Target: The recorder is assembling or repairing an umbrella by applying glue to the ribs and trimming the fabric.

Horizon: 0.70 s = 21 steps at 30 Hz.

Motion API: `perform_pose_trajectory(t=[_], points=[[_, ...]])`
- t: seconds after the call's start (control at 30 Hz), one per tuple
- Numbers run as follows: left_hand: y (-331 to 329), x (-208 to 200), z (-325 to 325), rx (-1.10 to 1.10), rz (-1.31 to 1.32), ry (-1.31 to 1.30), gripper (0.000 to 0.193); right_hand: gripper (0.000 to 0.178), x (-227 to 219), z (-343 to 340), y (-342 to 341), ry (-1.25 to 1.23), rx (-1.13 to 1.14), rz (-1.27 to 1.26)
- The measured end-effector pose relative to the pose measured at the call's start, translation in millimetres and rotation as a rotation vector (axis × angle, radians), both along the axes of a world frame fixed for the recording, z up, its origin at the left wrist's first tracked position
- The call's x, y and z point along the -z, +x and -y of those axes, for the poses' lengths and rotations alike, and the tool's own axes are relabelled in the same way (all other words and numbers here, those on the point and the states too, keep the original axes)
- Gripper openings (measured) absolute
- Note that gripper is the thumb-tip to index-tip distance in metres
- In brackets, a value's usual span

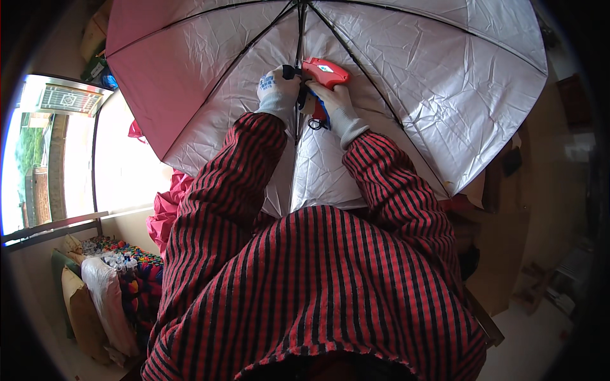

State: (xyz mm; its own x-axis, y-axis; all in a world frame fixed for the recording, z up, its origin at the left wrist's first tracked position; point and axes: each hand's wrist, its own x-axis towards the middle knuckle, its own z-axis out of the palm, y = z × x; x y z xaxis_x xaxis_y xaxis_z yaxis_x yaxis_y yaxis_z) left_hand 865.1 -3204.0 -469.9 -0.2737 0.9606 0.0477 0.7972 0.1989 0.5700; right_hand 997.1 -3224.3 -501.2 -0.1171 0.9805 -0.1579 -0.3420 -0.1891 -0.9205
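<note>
An open umbrella [445,76] with a silvery, creased inner side and black ribs spreads out in front of me. Its left part looks pinkish red. My left hand [277,90], in a whitish glove with blue print, closes around the black umbrella shaft [300,82] near the middle. Just to the right, my right hand [335,106], also gloved, wraps the grip of a red tagging gun [327,72]. The gun's nose points left, close to the shaft and the left hand's fingertips. A black cord loop [316,124] hangs below the right hand.
Crumpled pink fabric [170,206] lies left of my arm. Filled sacks [86,311] and a heap of small colourful pieces [121,247] stand at the lower left, below a bright window [70,152]. A brown board [508,235] is on the right.
</note>
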Motion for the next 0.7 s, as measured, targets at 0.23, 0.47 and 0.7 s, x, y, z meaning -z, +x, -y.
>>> perform_pose_trajectory(t=[0.23,0.47,0.7], points=[[-2,5,1,-0.008,0.037,0.039,0.028,0.026,-4,2,1,-0.015,-0.05,0.033],[-3,10,-1,-0.015,0.024,0.028,0.026,0.039,33,-21,26,0.226,-0.168,0.319],[-7,6,-2,0.013,0.023,-0.013,0.023,0.07,37,-35,45,0.794,-0.415,0.846]])
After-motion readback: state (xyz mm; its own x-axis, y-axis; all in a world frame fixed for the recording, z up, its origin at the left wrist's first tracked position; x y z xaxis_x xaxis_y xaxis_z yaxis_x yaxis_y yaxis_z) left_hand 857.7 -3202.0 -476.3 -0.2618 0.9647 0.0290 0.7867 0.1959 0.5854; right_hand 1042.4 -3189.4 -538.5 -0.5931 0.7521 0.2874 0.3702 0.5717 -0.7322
